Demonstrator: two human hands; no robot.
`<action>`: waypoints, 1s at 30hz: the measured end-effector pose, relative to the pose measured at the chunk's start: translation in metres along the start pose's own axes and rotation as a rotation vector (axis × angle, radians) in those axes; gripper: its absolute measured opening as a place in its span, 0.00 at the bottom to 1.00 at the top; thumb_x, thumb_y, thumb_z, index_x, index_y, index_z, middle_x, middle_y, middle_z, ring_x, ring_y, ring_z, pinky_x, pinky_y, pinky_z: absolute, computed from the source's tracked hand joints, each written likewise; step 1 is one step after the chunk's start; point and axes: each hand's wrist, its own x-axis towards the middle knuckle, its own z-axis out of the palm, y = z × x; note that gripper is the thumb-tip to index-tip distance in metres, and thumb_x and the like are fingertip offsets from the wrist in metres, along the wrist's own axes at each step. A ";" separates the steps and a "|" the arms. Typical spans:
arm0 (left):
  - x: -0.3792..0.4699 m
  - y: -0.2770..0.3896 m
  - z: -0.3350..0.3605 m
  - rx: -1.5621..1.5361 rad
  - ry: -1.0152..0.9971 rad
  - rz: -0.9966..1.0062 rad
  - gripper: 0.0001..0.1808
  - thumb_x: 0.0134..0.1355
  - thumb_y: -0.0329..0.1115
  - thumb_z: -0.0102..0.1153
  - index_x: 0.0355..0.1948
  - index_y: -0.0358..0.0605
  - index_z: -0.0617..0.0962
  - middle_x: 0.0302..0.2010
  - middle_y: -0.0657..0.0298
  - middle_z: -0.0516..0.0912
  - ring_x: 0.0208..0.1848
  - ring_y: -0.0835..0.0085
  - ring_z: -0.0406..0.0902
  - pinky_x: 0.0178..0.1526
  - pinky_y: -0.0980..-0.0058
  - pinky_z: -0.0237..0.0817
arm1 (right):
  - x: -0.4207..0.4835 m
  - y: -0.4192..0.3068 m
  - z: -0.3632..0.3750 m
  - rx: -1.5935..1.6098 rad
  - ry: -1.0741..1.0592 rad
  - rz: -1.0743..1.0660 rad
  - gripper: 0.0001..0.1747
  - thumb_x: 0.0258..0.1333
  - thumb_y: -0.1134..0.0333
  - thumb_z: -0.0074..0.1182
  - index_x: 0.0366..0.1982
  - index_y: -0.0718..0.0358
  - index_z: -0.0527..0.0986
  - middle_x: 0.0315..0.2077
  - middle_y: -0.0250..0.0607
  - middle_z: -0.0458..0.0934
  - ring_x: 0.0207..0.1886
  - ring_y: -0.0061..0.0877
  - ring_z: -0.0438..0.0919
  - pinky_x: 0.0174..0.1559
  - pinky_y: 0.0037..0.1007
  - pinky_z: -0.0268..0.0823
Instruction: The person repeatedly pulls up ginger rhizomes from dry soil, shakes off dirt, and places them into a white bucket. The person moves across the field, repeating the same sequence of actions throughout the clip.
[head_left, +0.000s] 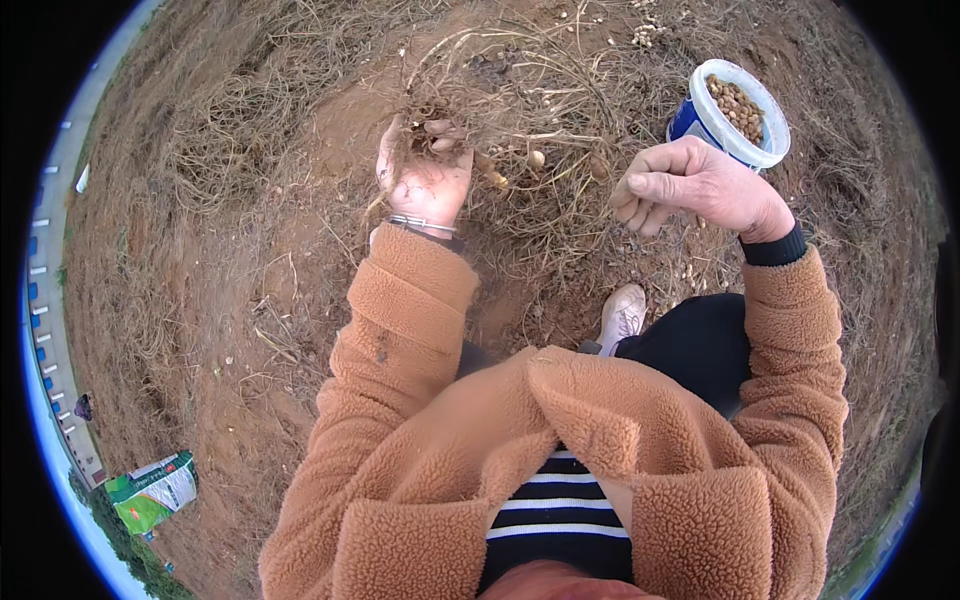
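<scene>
My left hand (427, 176) is palm up, its fingers curled around the root end of a dried peanut plant (442, 105). The plant's dry stems spread up and to the right over the soil. My right hand (694, 184) hangs to the right with its fingers curled and the thumb against them; whether anything small is inside is hidden. Just beyond it, a blue and white plastic bucket (681, 120) holds a heap of peanuts (739, 112). Between my hands, a pale peanut pod (536, 159) lies among tangled stems.
Loose peanuts (646, 34) lie on the ground at the top. Dry vines (225, 142) cover the soil on the left. My shoe (622, 313) is below the right hand. A green and white sack (154, 491) stands at the lower left. A distant person (82, 407) is near the paved edge.
</scene>
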 end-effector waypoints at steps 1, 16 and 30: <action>-0.002 0.001 0.001 -0.021 -0.004 -0.008 0.14 0.63 0.42 0.60 0.44 0.44 0.78 0.34 0.60 0.77 0.32 0.71 0.68 0.48 0.69 0.63 | 0.004 -0.005 0.017 -0.031 -0.104 -0.060 0.22 0.68 0.56 0.55 0.50 0.69 0.79 0.40 0.45 0.85 0.42 0.27 0.85 0.47 0.28 0.78; -0.022 0.005 0.015 -0.115 0.003 -0.110 0.09 0.64 0.39 0.60 0.40 0.46 0.78 0.35 0.60 0.79 0.37 0.68 0.74 0.41 0.72 0.67 | 0.084 0.020 0.055 -0.035 -0.028 -0.090 0.60 0.47 0.44 0.72 0.72 0.67 0.54 0.69 0.52 0.61 0.72 0.39 0.59 0.72 0.42 0.52; -0.031 0.008 0.027 -0.066 0.100 -0.160 0.13 0.66 0.38 0.58 0.46 0.40 0.78 0.37 0.55 0.80 0.38 0.66 0.76 0.48 0.65 0.72 | 0.106 0.000 0.085 0.484 0.054 -0.018 0.47 0.60 0.70 0.63 0.71 0.72 0.48 0.68 0.57 0.55 0.62 0.36 0.72 0.58 0.43 0.74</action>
